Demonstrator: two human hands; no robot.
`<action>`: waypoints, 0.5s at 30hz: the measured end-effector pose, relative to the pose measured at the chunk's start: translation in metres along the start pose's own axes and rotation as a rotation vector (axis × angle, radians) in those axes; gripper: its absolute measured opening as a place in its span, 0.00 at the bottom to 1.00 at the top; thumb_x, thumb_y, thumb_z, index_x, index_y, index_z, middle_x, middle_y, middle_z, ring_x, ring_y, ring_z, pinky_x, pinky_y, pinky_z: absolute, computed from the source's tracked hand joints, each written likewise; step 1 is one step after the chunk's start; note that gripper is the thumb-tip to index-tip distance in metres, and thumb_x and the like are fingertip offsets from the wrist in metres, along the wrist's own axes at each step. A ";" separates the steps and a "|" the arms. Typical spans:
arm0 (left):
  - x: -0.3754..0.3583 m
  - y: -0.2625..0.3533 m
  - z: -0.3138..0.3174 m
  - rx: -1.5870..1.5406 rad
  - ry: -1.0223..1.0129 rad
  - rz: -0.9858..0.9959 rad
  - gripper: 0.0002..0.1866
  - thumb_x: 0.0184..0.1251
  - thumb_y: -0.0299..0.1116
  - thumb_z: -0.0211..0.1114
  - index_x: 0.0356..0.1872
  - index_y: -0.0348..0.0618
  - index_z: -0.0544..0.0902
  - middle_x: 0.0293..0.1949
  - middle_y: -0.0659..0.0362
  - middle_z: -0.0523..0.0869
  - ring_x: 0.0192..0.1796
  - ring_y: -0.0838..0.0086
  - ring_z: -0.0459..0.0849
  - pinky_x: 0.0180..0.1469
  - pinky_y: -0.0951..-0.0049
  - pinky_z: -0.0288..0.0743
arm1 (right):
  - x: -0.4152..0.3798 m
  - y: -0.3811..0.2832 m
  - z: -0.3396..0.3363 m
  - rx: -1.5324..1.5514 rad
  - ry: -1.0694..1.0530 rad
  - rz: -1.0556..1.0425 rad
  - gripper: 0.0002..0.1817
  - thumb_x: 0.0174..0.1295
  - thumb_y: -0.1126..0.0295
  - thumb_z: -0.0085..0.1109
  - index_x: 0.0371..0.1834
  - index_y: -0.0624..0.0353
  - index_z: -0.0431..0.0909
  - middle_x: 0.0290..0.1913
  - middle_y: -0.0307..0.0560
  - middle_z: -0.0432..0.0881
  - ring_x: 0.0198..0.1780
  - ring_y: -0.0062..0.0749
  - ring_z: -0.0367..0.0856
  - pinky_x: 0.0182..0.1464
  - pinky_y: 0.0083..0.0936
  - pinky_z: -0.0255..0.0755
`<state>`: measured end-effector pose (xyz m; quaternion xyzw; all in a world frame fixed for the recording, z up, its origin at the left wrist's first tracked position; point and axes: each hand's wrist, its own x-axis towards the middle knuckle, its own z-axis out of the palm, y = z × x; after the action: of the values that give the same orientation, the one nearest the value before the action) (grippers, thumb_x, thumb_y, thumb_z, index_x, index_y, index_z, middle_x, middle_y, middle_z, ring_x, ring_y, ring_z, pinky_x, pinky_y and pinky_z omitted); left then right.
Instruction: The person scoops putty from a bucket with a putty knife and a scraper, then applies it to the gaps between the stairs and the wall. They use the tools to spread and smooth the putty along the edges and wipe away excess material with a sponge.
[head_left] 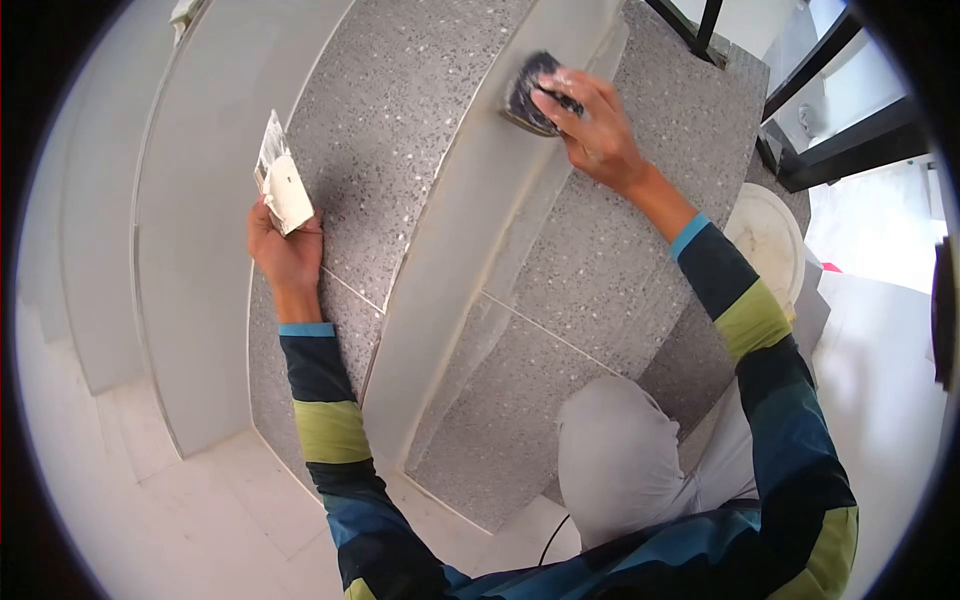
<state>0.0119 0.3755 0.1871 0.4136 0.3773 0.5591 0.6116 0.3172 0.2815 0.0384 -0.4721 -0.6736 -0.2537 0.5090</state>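
Observation:
My left hand [287,245] is closed around a small flat tool [286,190] smeared with white paste, held over the speckled grey stair tread [390,110]. Near the top centre, my right hand [598,128] grips a dark block-like pad [530,95]. The pad lies against the smooth grey riser [440,255] between two treads. White residue marks the fingers of my right hand. Pale lines run along the edges where riser and treads meet, and a whitish smear covers part of the lower tread [560,300].
Black metal railing posts [850,150] stand at the upper right. Below them is a round whitish bucket or lid [765,240]. More curved grey risers [210,220] rise at the left. My knee [615,450] is over the lower tread, and a thin black cable [552,540] lies at the bottom.

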 end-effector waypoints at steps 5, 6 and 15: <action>0.002 0.002 -0.003 0.025 -0.043 -0.002 0.11 0.62 0.29 0.43 0.36 0.37 0.75 0.26 0.62 0.72 0.26 0.77 0.64 0.27 0.77 0.60 | -0.017 -0.011 0.004 0.031 -0.040 0.084 0.27 0.41 0.85 0.56 0.50 0.56 0.77 0.49 0.44 0.76 0.53 0.40 0.72 0.55 0.33 0.69; 0.004 0.005 -0.003 0.011 -0.039 0.017 0.11 0.62 0.29 0.43 0.36 0.37 0.75 0.26 0.62 0.72 0.26 0.77 0.64 0.27 0.77 0.60 | -0.033 -0.007 0.003 0.008 -0.123 0.133 0.26 0.42 0.85 0.56 0.50 0.57 0.77 0.48 0.45 0.76 0.52 0.40 0.72 0.54 0.34 0.70; 0.008 0.002 -0.017 -0.081 -0.183 -0.015 0.14 0.64 0.32 0.42 0.43 0.37 0.74 0.30 0.61 0.75 0.27 0.77 0.66 0.30 0.76 0.63 | 0.124 -0.044 -0.064 0.038 -0.252 0.209 0.09 0.42 0.73 0.51 0.29 0.64 0.74 0.27 0.53 0.72 0.31 0.49 0.71 0.34 0.40 0.65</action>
<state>-0.0039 0.3848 0.1830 0.4351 0.3001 0.5290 0.6639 0.3017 0.2569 0.1819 -0.5581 -0.6840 -0.1253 0.4528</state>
